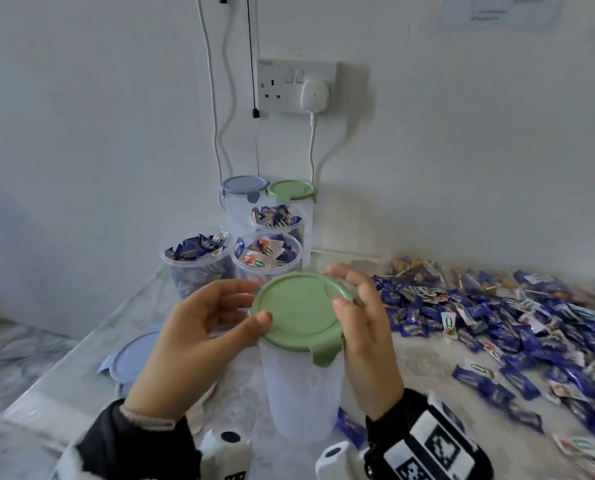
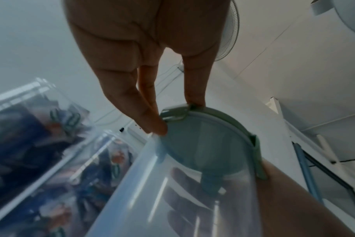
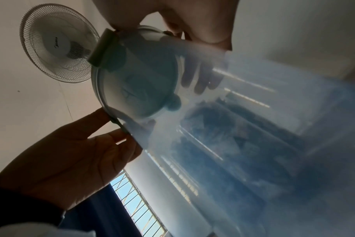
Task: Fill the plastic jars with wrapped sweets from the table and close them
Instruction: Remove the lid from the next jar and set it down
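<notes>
A clear plastic jar (image 1: 303,386) stands near the table's front edge with a green lid (image 1: 299,313) on top. It looks empty. My left hand (image 1: 254,304) holds the lid's left rim, thumb on top and fingers at the far side. My right hand (image 1: 341,287) holds the right rim the same way. In the left wrist view my fingertips (image 2: 158,129) touch a clip of the green lid (image 2: 203,141). Loose wrapped sweets (image 1: 496,317), mostly blue, cover the table to the right.
Three open jars (image 1: 266,254) full of sweets stand behind. Two closed jars, one with a blue lid (image 1: 244,187) and one with a green lid (image 1: 290,190), stand by the wall. A loose blue lid (image 1: 129,351) lies at the left near the table edge (image 1: 64,368).
</notes>
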The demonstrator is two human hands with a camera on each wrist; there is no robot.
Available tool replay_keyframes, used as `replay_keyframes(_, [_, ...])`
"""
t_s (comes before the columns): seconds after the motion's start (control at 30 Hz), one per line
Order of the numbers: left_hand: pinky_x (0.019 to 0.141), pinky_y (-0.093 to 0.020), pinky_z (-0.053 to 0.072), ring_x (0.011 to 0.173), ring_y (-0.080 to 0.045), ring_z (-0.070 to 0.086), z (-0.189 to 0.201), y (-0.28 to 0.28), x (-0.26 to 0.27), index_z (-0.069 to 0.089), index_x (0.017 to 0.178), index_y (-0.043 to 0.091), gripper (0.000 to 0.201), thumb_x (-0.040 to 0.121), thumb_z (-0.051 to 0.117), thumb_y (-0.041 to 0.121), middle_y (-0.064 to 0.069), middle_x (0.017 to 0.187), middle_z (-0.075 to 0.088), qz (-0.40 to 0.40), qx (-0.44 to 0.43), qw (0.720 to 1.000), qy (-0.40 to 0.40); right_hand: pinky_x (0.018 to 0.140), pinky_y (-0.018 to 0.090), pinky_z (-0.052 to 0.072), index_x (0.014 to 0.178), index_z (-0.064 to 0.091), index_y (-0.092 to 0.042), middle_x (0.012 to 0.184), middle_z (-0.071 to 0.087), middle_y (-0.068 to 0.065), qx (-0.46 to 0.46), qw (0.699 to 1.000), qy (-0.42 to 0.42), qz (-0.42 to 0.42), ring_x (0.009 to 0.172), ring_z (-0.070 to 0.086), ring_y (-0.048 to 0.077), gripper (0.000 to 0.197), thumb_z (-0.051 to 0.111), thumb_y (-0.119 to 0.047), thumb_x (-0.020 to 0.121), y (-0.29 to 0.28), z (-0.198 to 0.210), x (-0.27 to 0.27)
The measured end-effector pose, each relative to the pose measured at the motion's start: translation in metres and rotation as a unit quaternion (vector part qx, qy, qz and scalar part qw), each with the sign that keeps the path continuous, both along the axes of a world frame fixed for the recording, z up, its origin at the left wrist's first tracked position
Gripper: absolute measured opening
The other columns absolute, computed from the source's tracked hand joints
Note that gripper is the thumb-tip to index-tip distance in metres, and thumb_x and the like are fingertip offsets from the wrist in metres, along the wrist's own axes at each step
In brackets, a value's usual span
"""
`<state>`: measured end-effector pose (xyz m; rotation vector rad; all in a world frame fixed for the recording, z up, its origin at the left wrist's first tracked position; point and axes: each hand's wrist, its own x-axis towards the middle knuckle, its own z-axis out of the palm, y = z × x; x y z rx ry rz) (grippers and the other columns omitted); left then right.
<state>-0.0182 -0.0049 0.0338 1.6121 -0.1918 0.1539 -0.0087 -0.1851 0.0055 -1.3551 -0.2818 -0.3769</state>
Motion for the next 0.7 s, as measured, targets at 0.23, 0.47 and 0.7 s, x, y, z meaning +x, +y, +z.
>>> replay_keyframes(0.23, [0.056,-0.021,0.053,0.063,-0.015,0.066,-0.004,0.01,-0.014,0.068,0.099,0.018,0.057,0.056,0.08,0.054,-0.011,0.073,0.07,0.0,0.027,0.999,0.039,0.075,0.024,0.053,0.114,0.056,-0.015,0.1,0.069,0.005,0.025,0.998,0.038,0.045,0.092,0.066,0.021,0.036,0.054,-0.026,0.08,0.009,-0.009,0.0])
replay_keyframes(0.47, [0.05,-0.022,0.048,0.05,-0.011,0.056,-0.008,0.003,-0.023,0.063,0.106,0.022,0.057,0.062,0.076,0.055,-0.003,0.057,0.062,-0.001,0.029,0.998,0.053,0.072,0.039,0.045,0.097,0.063,-0.032,0.09,0.053,0.027,-0.071,0.996,0.027,0.036,0.078,0.055,0.038,0.026,0.053,-0.046,0.078,-0.009,-0.001,0.01])
replay_keyframes(0.7, [0.043,-0.011,0.032,0.043,-0.005,0.035,-0.012,0.005,-0.018,0.043,0.121,0.037,0.065,0.064,0.073,0.034,0.005,0.05,0.04,-0.06,-0.014,0.998,0.032,0.07,0.038,0.036,0.098,0.058,-0.034,0.091,0.044,0.043,-0.181,0.973,0.046,0.139,0.075,0.046,0.052,0.023,0.046,-0.045,0.082,-0.022,0.005,0.02])
